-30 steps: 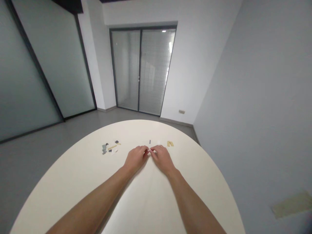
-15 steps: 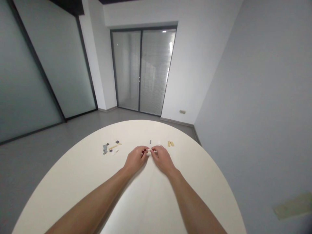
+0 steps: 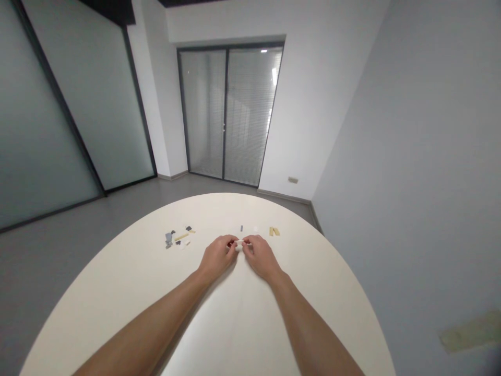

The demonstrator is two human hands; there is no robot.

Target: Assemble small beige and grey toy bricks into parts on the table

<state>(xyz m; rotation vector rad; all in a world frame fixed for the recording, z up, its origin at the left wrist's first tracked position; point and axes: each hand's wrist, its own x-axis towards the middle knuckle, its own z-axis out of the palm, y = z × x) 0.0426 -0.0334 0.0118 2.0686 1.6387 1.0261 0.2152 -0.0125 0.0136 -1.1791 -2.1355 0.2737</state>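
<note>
A small white building-brick piece (image 3: 239, 243) is pinched between my two hands, near the middle of the table. My left hand (image 3: 217, 256) grips it from the left with bent fingers. From the right, my right hand (image 3: 261, 255) closes its thumb and fingertips on the same piece. Fingers cover much of it, so its exact shape is hard to make out. Just beyond the hands lie a small grey brick (image 3: 241, 228) and a small white piece (image 3: 255, 229).
On the round white table (image 3: 117, 292), several grey bricks (image 3: 168, 238), a dark brick (image 3: 188, 228) and a long tan brick (image 3: 181, 237) lie to the left. Tan pieces (image 3: 271, 231) lie right of centre. A plain wall (image 3: 422, 156) stands on the right, glass doors (image 3: 230, 115) behind.
Both hands stay in almost the same place, with only slight finger movement around the white piece. The loose bricks have not moved.
</note>
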